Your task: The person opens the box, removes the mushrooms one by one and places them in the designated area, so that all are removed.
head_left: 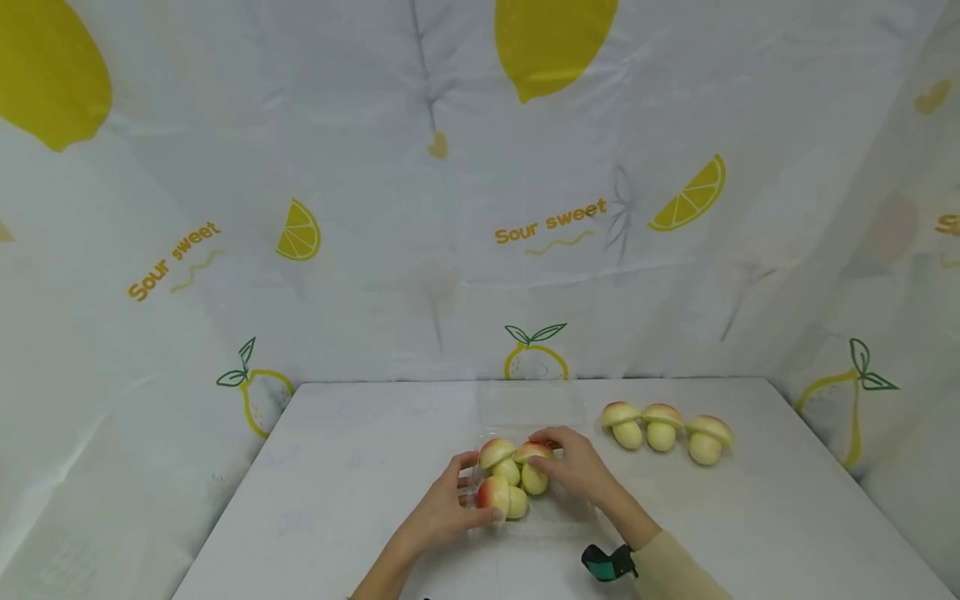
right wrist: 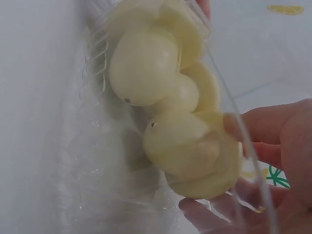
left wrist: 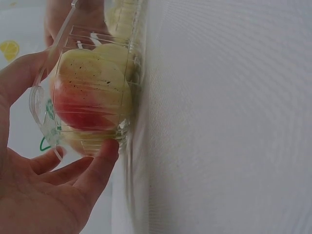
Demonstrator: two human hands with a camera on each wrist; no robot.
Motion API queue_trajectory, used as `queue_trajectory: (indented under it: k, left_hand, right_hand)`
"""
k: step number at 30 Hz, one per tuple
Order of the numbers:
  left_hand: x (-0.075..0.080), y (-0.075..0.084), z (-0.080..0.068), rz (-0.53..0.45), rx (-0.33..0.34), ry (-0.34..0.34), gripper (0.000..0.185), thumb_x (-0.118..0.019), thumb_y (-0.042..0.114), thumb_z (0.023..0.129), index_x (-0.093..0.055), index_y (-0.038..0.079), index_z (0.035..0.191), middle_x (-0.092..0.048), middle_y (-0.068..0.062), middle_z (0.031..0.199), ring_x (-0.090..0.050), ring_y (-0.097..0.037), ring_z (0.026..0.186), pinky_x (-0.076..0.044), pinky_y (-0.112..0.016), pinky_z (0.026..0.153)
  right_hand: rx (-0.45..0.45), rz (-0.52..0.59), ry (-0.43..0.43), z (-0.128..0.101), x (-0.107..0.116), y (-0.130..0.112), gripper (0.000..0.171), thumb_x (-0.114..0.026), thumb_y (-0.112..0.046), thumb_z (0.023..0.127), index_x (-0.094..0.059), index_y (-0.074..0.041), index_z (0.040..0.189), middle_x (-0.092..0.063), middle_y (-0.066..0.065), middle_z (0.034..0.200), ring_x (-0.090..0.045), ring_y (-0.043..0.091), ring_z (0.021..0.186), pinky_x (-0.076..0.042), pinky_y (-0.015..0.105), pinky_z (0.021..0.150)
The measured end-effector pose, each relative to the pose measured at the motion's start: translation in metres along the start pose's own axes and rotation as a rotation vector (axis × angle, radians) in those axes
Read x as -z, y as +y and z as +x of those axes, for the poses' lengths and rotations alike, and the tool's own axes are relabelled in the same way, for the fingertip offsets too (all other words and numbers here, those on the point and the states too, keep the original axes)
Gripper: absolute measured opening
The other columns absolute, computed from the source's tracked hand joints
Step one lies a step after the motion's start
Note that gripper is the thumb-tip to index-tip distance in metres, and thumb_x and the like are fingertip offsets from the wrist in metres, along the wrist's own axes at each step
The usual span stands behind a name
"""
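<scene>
White table [head_left: 360, 467] fills the lower half of the head view, with a clear plastic box [head_left: 534, 410] at bottom center holding three mushroom-shaped toys [head_left: 510, 482]. Left hand [head_left: 442, 508] curls around the box's near end, right hand [head_left: 577, 467] grips its right side. Three more mushroom toys [head_left: 663, 429] sit in a row just right of center.
</scene>
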State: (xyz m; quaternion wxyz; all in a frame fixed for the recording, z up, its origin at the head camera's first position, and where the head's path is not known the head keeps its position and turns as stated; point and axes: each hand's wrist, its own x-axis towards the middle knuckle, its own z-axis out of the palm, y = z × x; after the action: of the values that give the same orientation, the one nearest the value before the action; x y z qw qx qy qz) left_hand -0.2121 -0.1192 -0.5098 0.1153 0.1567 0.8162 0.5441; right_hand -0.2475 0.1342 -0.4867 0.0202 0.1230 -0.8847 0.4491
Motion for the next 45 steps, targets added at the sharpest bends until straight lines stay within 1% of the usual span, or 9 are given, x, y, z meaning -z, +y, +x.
queue_trajectory:
  k: [4,8,12,14,17,24,32,38,45]
  left_hand:
    - [0.000,0.001,0.000,0.009,-0.004,0.005,0.089,-0.086,0.033,0.082,-0.036,0.007,0.151,-0.042,-0.020,0.151,-0.056,-0.038,0.123,-0.051,-0.052,0.099]
    - [0.000,0.001,-0.001,0.010,-0.014,0.009,0.089,-0.086,0.031,0.082,-0.036,0.006,0.151,-0.042,-0.020,0.151,-0.056,-0.038,0.123,-0.052,-0.051,0.098]
    - [0.000,0.002,-0.003,0.002,-0.019,0.013,0.088,-0.087,0.027,0.082,-0.036,0.006,0.151,-0.041,-0.021,0.152,-0.056,-0.039,0.123,-0.052,-0.051,0.098]
    - [0.001,0.002,-0.003,-0.001,-0.022,0.015,0.088,-0.087,0.026,0.082,-0.036,0.005,0.150,-0.041,-0.021,0.152,-0.056,-0.039,0.123,-0.052,-0.051,0.098]
    - [0.001,0.003,-0.003,0.002,-0.027,0.012,0.088,-0.087,0.026,0.081,-0.036,0.005,0.150,-0.042,-0.021,0.152,-0.057,-0.038,0.122,-0.052,-0.051,0.098]
    - [0.001,0.003,-0.001,0.019,-0.011,-0.004,0.089,-0.087,0.030,0.082,-0.036,0.006,0.151,-0.041,-0.021,0.153,-0.055,-0.040,0.124,-0.051,-0.053,0.099]
    - [0.001,0.003,-0.003,0.009,-0.027,0.008,0.088,-0.087,0.028,0.081,-0.036,0.004,0.150,-0.042,-0.021,0.152,-0.055,-0.039,0.123,-0.051,-0.051,0.099]
    - [0.001,0.002,-0.004,-0.019,-0.027,0.012,0.089,-0.087,0.027,0.081,-0.036,0.004,0.150,-0.042,-0.023,0.151,-0.055,-0.039,0.124,-0.051,-0.052,0.100]
    - [0.000,0.001,-0.002,-0.007,-0.026,0.002,0.089,-0.087,0.030,0.082,-0.035,0.004,0.151,-0.042,-0.022,0.151,-0.056,-0.037,0.123,-0.051,-0.050,0.100]
  right_hand:
    - [0.021,0.001,0.005,-0.002,0.005,-0.002,0.026,-0.077,-0.019,0.090,-0.073,-0.009,0.114,-0.069,0.004,0.116,-0.062,0.028,0.110,-0.051,0.054,0.096]
    - [0.088,0.013,0.008,-0.007,0.011,-0.005,0.026,-0.075,-0.018,0.092,-0.073,-0.008,0.116,-0.069,0.006,0.119,-0.062,0.030,0.112,-0.053,0.053,0.093]
    - [0.144,0.022,0.000,-0.013,0.016,-0.008,0.027,-0.074,-0.018,0.093,-0.072,-0.005,0.116,-0.069,0.007,0.117,-0.063,0.031,0.112,-0.059,0.039,0.084]
    - [0.150,0.034,0.001,-0.017,0.019,-0.010,0.027,-0.075,-0.019,0.093,-0.072,-0.006,0.116,-0.069,0.007,0.117,-0.063,0.030,0.111,-0.059,0.031,0.079]
    - [0.149,0.043,0.007,-0.022,0.024,-0.012,0.027,-0.076,-0.020,0.092,-0.073,-0.008,0.116,-0.069,0.005,0.116,-0.064,0.029,0.108,-0.057,0.026,0.076]
    - [0.146,0.077,0.039,-0.033,0.032,-0.013,0.027,-0.077,-0.020,0.092,-0.073,-0.010,0.116,-0.069,0.003,0.116,-0.064,0.024,0.108,-0.058,0.026,0.076]
    - [0.132,0.108,0.021,-0.040,0.043,-0.016,0.029,-0.077,-0.025,0.092,-0.072,-0.014,0.119,-0.068,0.000,0.120,-0.062,0.022,0.110,-0.058,0.028,0.079]
    - [0.171,0.115,0.020,-0.045,0.053,-0.018,0.030,-0.076,-0.024,0.093,-0.071,-0.012,0.120,-0.069,0.001,0.121,-0.063,0.020,0.108,-0.059,0.031,0.081]
    - [0.218,0.080,0.036,-0.053,0.066,-0.020,0.027,-0.075,-0.022,0.095,-0.071,-0.012,0.120,-0.070,-0.001,0.118,-0.063,0.016,0.104,-0.059,0.030,0.079]
